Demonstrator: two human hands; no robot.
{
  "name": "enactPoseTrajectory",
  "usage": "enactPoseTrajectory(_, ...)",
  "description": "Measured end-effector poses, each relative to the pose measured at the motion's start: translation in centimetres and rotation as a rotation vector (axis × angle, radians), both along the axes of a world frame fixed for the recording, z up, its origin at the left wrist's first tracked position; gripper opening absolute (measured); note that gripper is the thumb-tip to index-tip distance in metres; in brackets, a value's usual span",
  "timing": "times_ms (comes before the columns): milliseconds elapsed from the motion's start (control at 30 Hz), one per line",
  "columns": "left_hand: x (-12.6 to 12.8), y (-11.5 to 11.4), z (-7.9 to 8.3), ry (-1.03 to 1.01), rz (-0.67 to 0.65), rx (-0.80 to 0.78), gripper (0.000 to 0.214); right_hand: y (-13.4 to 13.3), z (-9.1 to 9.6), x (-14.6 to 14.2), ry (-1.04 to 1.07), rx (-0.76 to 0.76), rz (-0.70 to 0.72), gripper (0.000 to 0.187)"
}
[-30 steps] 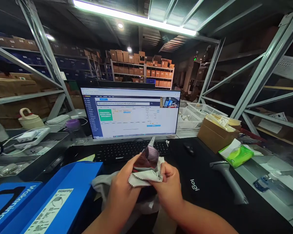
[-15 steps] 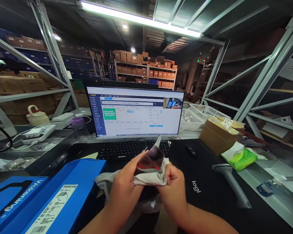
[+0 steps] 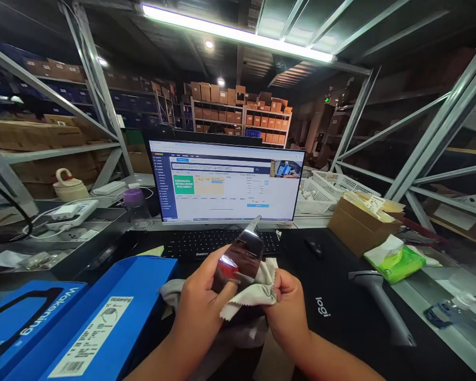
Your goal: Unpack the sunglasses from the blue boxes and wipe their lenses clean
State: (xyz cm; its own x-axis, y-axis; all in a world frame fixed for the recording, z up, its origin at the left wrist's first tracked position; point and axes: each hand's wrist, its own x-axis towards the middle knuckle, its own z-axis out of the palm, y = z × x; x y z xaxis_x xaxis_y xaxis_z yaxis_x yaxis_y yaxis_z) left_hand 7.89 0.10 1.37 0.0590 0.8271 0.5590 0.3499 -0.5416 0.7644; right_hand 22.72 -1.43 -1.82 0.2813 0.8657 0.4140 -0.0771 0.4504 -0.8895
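Left hand [image 3: 202, 299] closed round a dark glossy curved piece [image 3: 244, 254], thumb laid over its near lower part. Reddish tint low on the piece, bright glare at its left; a narrow pale tip sticks up from its top end. Right hand [image 3: 291, 304], fingers curled in, grips a light grey cloth [image 3: 257, 293] with zigzag edges; cloth bunched against the piece's lower right side. Piece held up between the hands, in front of the keyboard [image 3: 188, 244].

Beneath and left of the hands: crumpled grey fabric [image 3: 171, 290], partly hidden by the left hand. Further left, a blue box [image 3: 143, 286], white label reading "Wakening". Right of the hands: black mat [image 3: 341, 280] marked "logi", spread on the bench [image 3: 462, 341]. On the mat, a mouse [image 3: 313, 246] and a grey handheld scanner [image 3: 381, 301]. Near the scanner, green tissue pack [image 3: 399, 262]; behind that, an open cardboard box [image 3: 353, 227]. Beyond the keyboard, a lit monitor [image 3: 214, 206].
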Motion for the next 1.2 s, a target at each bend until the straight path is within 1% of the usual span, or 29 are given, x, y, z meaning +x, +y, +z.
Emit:
enactPoseTrajectory(133,0.1,0.0,0.3,-0.010,0.022,0.007,0.040,0.2,0.3,0.2,0.062,-0.057,0.036,0.041)
enactPoseTrajectory(267,0.2,0.1,0.3,-0.011,0.027,-0.004,0.042,0.4,0.4,0.4,0.080,-0.071,0.091,0.042)
enactPoseTrajectory(400,0.4,-0.1,-0.1,0.012,-0.029,-0.069,0.044,0.5,0.4,0.4,0.088,-0.054,0.150,0.041)
enactPoseTrajectory(467,0.5,-0.1,-0.6,0.048,-0.055,-0.068,0.047,0.4,0.6,0.5,0.070,-0.058,0.127,0.042)
enactPoseTrajectory(567,0.8,0.0,-1.4,0.120,-0.092,0.010,0.051,0.1,1.1,0.8,0.100,-0.089,0.089,0.043)
enactPoseTrajectory(667,1.0,0.0,-1.8,0.144,-0.133,0.115,0.055,0.1,1.6,1.5,0.182,-0.142,0.131,0.047)
enactPoseTrajectory(767,1.2,-0.4,-1.4,0.147,-0.147,0.207,0.042,0.4,2.1,2.3,0.211,-0.205,0.192,0.050)
enactPoseTrajectory(833,1.2,-0.7,-0.9,0.158,-0.171,0.223,0.038,0.6,2.5,2.9,0.232,-0.270,0.243,0.047)
enactPoseTrajectory(933,1.1,-0.7,-0.5,0.187,-0.162,0.231,0.044,0.9,3.4,3.5,0.301,-0.377,0.315,0.039)
enactPoseTrajectory(1000,1.0,-0.5,-0.8,0.222,-0.127,0.280,0.051,1.0,3.8,3.4,0.373,-0.393,0.332,0.042)
enactPoseTrajectory(1067,0.9,-0.3,-1.4,0.256,-0.099,0.337,0.056,0.8,3.6,2.7,0.422,-0.362,0.319,0.043)
enactPoseTrajectory(1100,0.8,-0.1,-1.7,0.266,-0.090,0.359,0.057,0.6,3.1,2.2,0.420,-0.333,0.289,0.042)
enactPoseTrajectory(1200,0.9,0.1,-2.5,0.254,-0.074,0.368,0.052,-0.1,1.1,0.2,0.310,-0.237,0.115,0.032)
